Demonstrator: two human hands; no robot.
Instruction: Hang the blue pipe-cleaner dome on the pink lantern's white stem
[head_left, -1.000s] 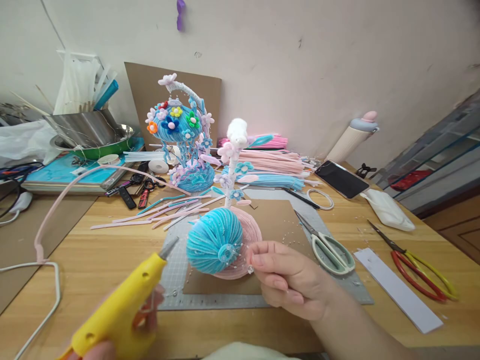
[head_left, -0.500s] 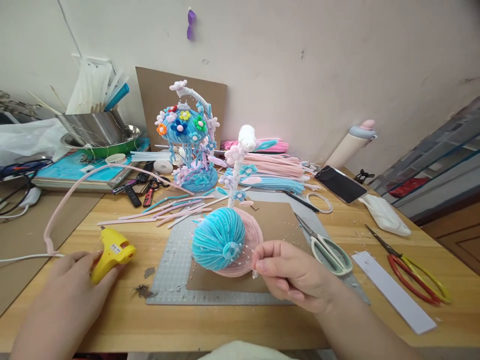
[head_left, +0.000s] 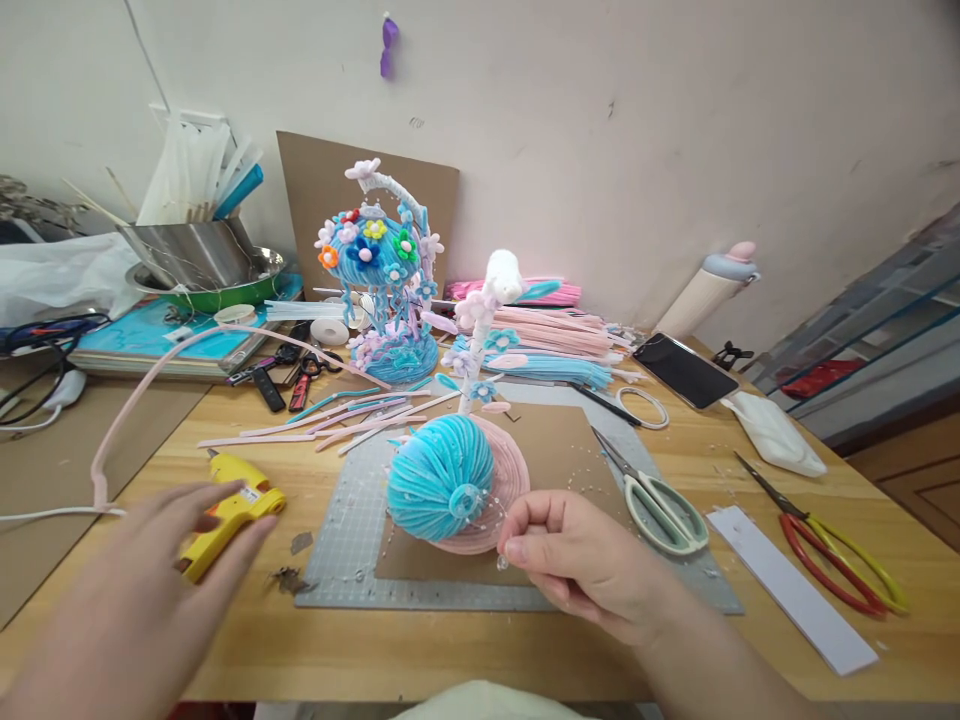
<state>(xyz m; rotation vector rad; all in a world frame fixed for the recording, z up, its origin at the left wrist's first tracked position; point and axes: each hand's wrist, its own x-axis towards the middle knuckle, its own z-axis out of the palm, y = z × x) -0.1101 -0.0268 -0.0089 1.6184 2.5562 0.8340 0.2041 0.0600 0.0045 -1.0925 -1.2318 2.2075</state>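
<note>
My right hand (head_left: 581, 560) pinches a thin string of clear beads (head_left: 501, 563), its end bead hanging just below the fingertips. The strand runs left toward a light blue pipe-cleaner dome (head_left: 441, 475) with a clear round piece at its centre. That dome leans over a pink coiled base (head_left: 510, 470), from which rises a white stem (head_left: 471, 375) with flowers. Over at the left, my left hand (head_left: 169, 570) has its fingers spread above a yellow glue gun (head_left: 232, 515) lying on the table; whether they touch it I cannot tell.
Beneath the craft lie a brown cardboard sheet (head_left: 555, 430) and a grey cutting mat (head_left: 337, 560). Green-handled scissors (head_left: 664, 510), red-and-yellow scissors (head_left: 832, 560) and a white strip (head_left: 791, 590) are to the right. A finished-looking blue flowered lamp shape (head_left: 375, 255) and pipe-cleaner bundles (head_left: 555, 330) stand behind.
My left hand has loosened from the glue gun, its fingers spreading and lifting. My right hand has shifted slightly down and left, still pinching the bead string.
</note>
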